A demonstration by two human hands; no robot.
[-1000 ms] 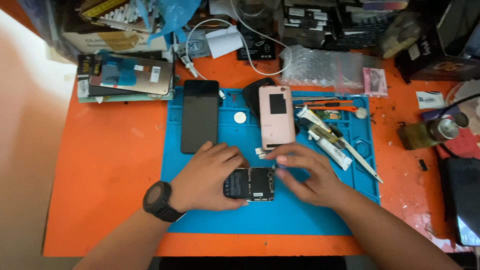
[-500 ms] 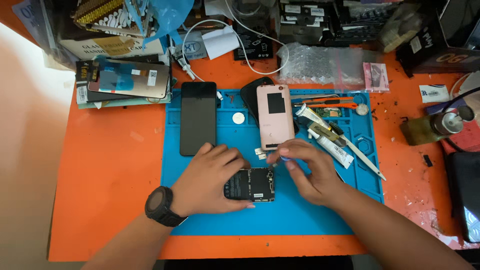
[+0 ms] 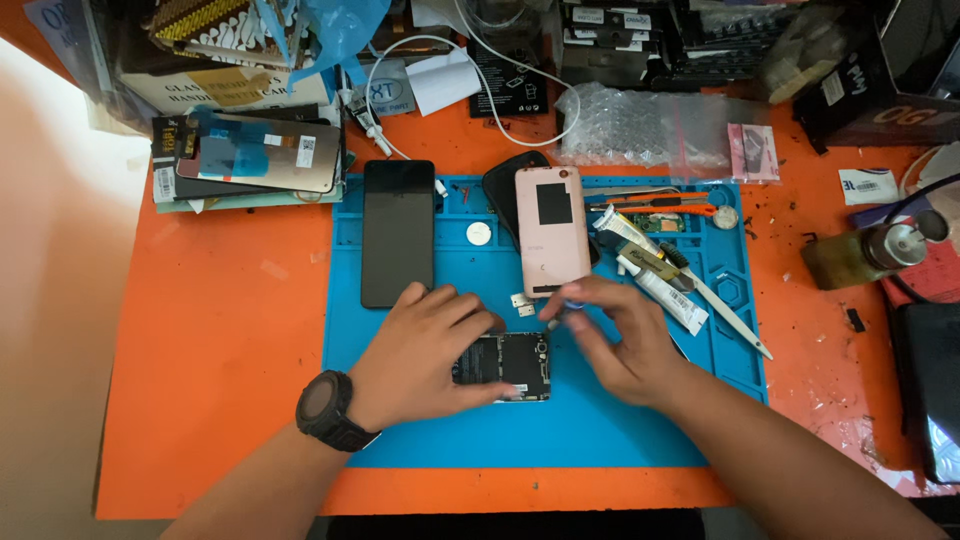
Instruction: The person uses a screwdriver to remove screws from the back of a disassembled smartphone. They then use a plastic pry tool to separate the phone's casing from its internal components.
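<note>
Head view: our left hand (image 3: 425,345) presses flat, fingers spread, on the opened phone (image 3: 510,365) at mid-mat; blue mat (image 3: 560,430) below it is bare. Our right hand (image 3: 615,340) pinches a small tool, tip hard to make out. Above the opened phone: one black phone (image 3: 398,232), one pink phone (image 3: 552,230).

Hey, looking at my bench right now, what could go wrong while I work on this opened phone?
The opened phone is steadied only by your left hand, so it might slide on the blue mat. The small white parts lie loose beside your right hand, and a sleeve or wrist could sweep them away. The tool tip looks close to exposed circuitry; a slip may scratch it.
</note>
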